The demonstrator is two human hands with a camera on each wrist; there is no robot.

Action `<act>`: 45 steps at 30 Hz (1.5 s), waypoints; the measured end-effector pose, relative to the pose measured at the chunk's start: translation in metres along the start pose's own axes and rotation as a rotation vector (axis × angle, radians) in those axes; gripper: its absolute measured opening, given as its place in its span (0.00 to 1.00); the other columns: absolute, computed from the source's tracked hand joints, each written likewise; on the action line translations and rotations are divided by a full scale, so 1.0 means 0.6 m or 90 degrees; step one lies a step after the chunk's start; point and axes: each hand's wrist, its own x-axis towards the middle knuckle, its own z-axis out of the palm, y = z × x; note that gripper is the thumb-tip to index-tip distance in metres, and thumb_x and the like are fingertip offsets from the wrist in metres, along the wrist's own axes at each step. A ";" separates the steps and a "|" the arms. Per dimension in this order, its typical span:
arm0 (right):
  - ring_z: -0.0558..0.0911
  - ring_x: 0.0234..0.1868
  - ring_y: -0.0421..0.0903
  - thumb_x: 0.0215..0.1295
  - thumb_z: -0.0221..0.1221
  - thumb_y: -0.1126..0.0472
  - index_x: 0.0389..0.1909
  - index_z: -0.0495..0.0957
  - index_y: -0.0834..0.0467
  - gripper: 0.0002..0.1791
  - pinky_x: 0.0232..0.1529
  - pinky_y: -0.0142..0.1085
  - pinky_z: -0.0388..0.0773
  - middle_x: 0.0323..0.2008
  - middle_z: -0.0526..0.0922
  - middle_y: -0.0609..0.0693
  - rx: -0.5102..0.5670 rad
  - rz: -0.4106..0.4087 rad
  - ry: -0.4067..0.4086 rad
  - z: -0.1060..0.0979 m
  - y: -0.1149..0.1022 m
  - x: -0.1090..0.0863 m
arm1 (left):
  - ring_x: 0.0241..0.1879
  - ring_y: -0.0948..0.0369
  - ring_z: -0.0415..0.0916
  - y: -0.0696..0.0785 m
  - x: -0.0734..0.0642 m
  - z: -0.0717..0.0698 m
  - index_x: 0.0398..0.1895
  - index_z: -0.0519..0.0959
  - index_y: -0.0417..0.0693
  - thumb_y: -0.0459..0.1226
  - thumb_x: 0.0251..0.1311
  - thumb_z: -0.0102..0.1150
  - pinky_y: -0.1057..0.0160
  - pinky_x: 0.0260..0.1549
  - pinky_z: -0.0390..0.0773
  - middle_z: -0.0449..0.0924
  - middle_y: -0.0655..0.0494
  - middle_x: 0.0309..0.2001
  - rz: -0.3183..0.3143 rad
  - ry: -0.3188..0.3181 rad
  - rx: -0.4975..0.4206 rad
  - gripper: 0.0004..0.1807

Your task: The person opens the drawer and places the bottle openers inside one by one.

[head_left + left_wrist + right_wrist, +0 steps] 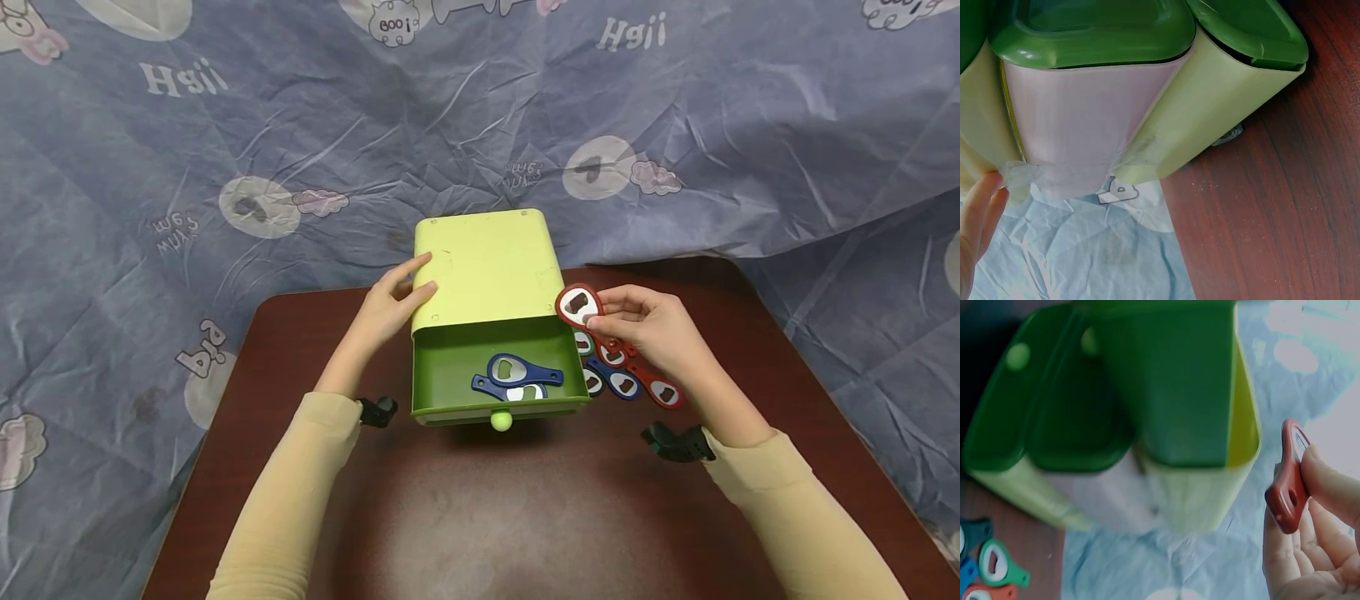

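While the left hand (386,304) rests with its thumb and fingers against the left edge of the cabinet (487,267), the right hand (656,325) holds a red bottle opener (572,313). We see the left fingers rather straight and spread apart, touching the pale yellow-green shell without closing around it. The grip of the right hand is narrow: in the right wrist view, the opener is pinched between the thumb and the fingers. From the head view, we find this opener just beside the front right corner of the cabinet's top, with its ring end turned toward it.

The upper drawer (446,367) is pulled out, and two blue openers (536,375) lie inside it, one partly over the other. At its front we notice a light green knob (501,421). To the right of the cabinet, several more openers (624,384), in red, blue, green and black, lie close together on the dark red table (487,517). Behind everything we observe a wrinkled blue-grey cloth (412,125) with printed words, and on both wrists small black devices (678,443).
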 end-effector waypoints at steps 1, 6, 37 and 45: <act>0.84 0.33 0.31 0.59 0.70 0.57 0.51 0.79 0.63 0.22 0.31 0.27 0.80 0.31 0.85 0.33 0.003 -0.004 -0.009 0.005 -0.007 0.000 | 0.69 0.53 0.68 0.000 0.000 0.000 0.72 0.65 0.74 0.56 0.65 0.58 0.47 0.55 0.78 0.54 0.56 0.76 0.000 0.000 -0.001 0.31; 0.86 0.34 0.34 0.59 0.70 0.60 0.50 0.81 0.64 0.20 0.35 0.28 0.82 0.35 0.87 0.46 0.020 -0.032 -0.051 0.037 -0.031 0.003 | 0.69 0.52 0.67 0.000 0.001 0.000 0.72 0.65 0.73 0.55 0.65 0.58 0.47 0.56 0.78 0.54 0.56 0.76 0.003 0.000 -0.001 0.31; 0.86 0.45 0.47 0.62 0.66 0.66 0.52 0.82 0.60 0.17 0.46 0.37 0.83 0.46 0.86 0.55 -0.163 -0.037 -0.267 0.181 -0.067 0.030 | 0.69 0.53 0.66 -0.003 -0.003 0.002 0.72 0.64 0.74 0.57 0.65 0.58 0.46 0.58 0.76 0.53 0.57 0.76 -0.006 0.003 -0.003 0.32; 0.84 0.53 0.50 0.63 0.65 0.63 0.56 0.80 0.61 0.20 0.49 0.40 0.82 0.50 0.85 0.55 -0.168 -0.057 -0.257 0.168 -0.070 0.021 | 0.70 0.52 0.65 0.002 -0.003 0.003 0.72 0.64 0.74 0.56 0.65 0.58 0.45 0.59 0.75 0.53 0.56 0.76 -0.003 0.004 0.008 0.32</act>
